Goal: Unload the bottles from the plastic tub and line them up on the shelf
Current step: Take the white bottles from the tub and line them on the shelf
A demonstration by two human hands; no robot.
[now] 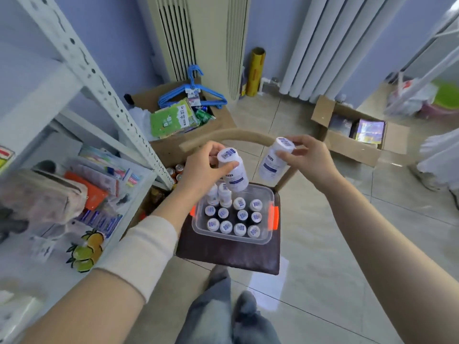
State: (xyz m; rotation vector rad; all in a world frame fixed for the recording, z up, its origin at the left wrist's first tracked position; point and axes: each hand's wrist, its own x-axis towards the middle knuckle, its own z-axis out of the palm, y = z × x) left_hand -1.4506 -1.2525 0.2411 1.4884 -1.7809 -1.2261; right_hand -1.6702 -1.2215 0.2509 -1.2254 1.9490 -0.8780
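A clear plastic tub with orange latches sits on a dark chair seat and holds several white-capped bottles. My left hand grips one white bottle by its cap end, lifted just above the tub's far left corner. My right hand holds a second white bottle by its cap, raised above the tub's far right side. The white metal shelf stands at the left, its lower level full of packets.
Behind the chair an open cardboard box holds blue hangers and green packs. Another open box lies on the tiled floor at the right. Cans stand beside the shelf post. My legs are below the chair.
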